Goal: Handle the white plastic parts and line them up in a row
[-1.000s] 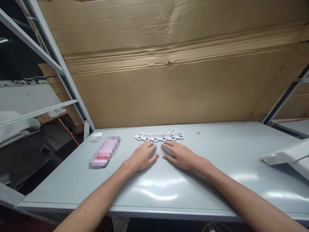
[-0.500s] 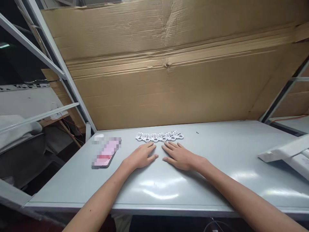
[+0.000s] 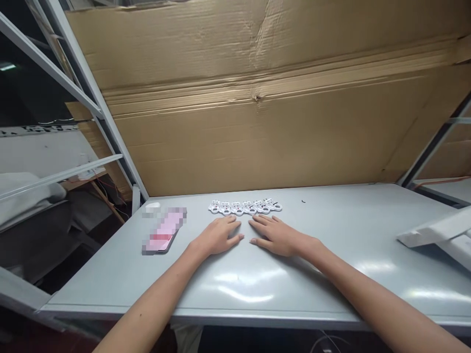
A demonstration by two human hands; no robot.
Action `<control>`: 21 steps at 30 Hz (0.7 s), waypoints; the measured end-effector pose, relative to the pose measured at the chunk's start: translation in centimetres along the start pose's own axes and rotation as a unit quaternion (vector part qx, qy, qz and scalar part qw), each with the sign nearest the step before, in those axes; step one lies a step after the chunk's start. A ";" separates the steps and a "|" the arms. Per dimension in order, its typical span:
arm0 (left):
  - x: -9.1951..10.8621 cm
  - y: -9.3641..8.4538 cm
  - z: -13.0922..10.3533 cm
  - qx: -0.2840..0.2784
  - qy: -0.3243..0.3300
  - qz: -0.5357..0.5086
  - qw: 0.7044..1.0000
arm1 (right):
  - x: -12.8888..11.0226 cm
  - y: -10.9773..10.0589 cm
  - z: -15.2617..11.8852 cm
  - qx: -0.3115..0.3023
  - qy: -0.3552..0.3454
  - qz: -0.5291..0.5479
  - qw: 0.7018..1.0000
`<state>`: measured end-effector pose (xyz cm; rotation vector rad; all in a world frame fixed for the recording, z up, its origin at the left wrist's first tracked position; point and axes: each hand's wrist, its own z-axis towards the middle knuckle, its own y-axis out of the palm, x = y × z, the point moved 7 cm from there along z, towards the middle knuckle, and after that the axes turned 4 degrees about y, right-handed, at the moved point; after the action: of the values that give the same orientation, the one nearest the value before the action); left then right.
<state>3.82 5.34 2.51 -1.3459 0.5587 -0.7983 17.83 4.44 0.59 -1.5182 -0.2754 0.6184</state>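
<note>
Left hand (image 3: 220, 236) and right hand (image 3: 275, 236) palm-down on table (image 3: 331, 220), fingers extended, thumbs spread from fingers, row of white tags (image 3: 248, 207) on table just beyond hands, cardboard (image 3: 257, 142) behind.

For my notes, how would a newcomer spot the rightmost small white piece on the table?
Find the big brown cardboard panel, then drop to the light grey table in front of it. Just beyond the left hand and right hand lies a row of small white pieces. The rightmost piece ends that row, its ring turned further right than its neighbours'.
</note>
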 end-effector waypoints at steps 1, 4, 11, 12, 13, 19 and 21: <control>0.0 0.0 0.0 0.000 -0.001 -0.001 1.000 | 0.0 0.0 0.0 0.001 -0.002 0.001 1.000; -0.1 0.0 0.0 0.003 -0.006 -0.014 1.000 | 0.0 -0.1 0.0 0.007 -0.007 0.009 1.000; -0.3 0.0 0.0 0.016 0.004 -0.015 1.000 | 0.1 -0.2 0.0 -0.003 -0.001 0.014 1.000; -0.3 0.0 0.0 0.020 0.006 -0.014 1.000 | 0.1 -0.2 0.0 -0.005 0.000 0.010 1.000; -0.2 -0.1 0.0 0.024 0.008 -0.014 1.000 | 0.1 -0.2 0.0 -0.008 0.001 0.006 1.000; -1.9 -1.1 0.0 0.081 -0.080 -0.014 0.993 | -0.2 -0.4 -0.1 -0.019 0.002 -0.007 1.000; -3.9 -2.0 -0.4 0.152 -0.163 0.008 0.975 | -0.2 -0.4 -0.1 -0.021 0.003 -0.008 1.000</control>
<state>0.71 8.00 4.06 -1.1551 0.1779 -0.6040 17.77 4.25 1.04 -1.5575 -0.2968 0.5979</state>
